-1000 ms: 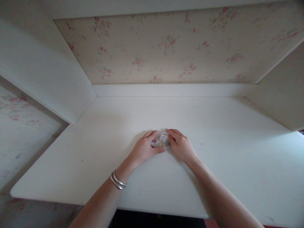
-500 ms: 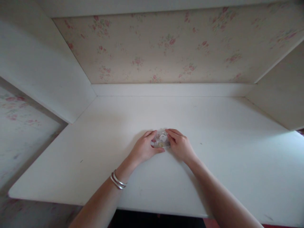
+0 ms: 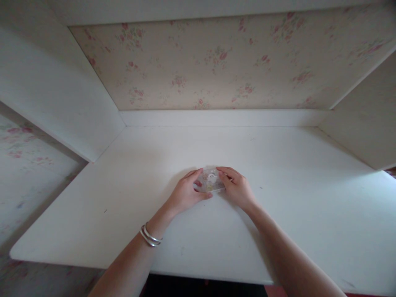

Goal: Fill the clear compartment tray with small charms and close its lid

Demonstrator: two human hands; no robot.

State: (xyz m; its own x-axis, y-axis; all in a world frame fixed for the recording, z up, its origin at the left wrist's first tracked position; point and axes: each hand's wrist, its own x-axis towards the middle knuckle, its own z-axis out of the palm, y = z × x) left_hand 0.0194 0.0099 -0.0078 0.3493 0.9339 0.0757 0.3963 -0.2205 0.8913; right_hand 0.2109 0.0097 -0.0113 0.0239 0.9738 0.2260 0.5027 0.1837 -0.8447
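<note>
- A small clear plastic case [image 3: 210,182], flat and roughly rectangular with rounded corners, lies on the white desk [image 3: 278,231], a little left of the middle of the desk's width and about halfway between its near and far edges.
- Through the see-through lid show a few small pale pieces, one whitish and one yellowish; they are too small to tell what they are.
- The left hand [image 3: 185,194] grips the case's left end: the thumb lies along the near edge and the fingers curl over the far corner.
- The right hand [image 3: 236,188] grips the right end in the same pinch, fingers bent over the top, knuckles raised.
- Both hands rest on the desk surface, with the case held between them.
- Two thin silver bangles [image 3: 149,236], smooth and shiny, circle the left wrist.
- The desk is matt, painted white, with a few faint specks and a rounded near-left corner.
- A plain white ledge [image 3: 222,117] runs along the far edge of the desk.
- Above it stands a cream back panel with a faded print of small pink flowers [image 3: 198,62], set between slanted white side panels at left and right.
</note>
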